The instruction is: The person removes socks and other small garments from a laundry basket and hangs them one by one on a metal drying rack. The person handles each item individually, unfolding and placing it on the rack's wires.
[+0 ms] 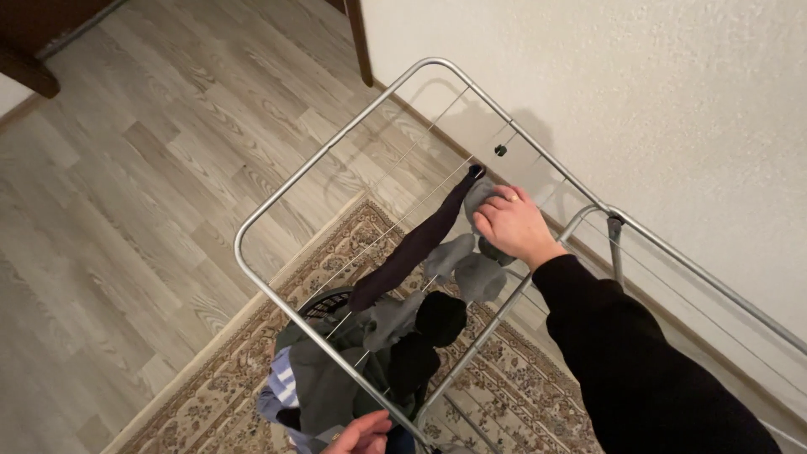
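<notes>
My right hand (513, 225), in a black sleeve, grips a grey sock (477, 196) draped on a wire of the metal drying rack (277, 197). A long dark sock (412, 248) hangs on the wire beside it, with more grey socks (467, 267) and black socks (437, 324) on the wires nearer me. My left hand (361, 435) shows only partly at the bottom edge, fingers curled near the rack's front bar above a pile of clothes; whether it holds anything is hidden.
A dark laundry basket (324, 304) with grey and blue clothes (290, 387) sits under the rack on a patterned rug (202, 395). Wood-look floor (126, 168) spreads to the left. A white wall (656, 109) runs along the right, a dark furniture leg (360, 42) at the back.
</notes>
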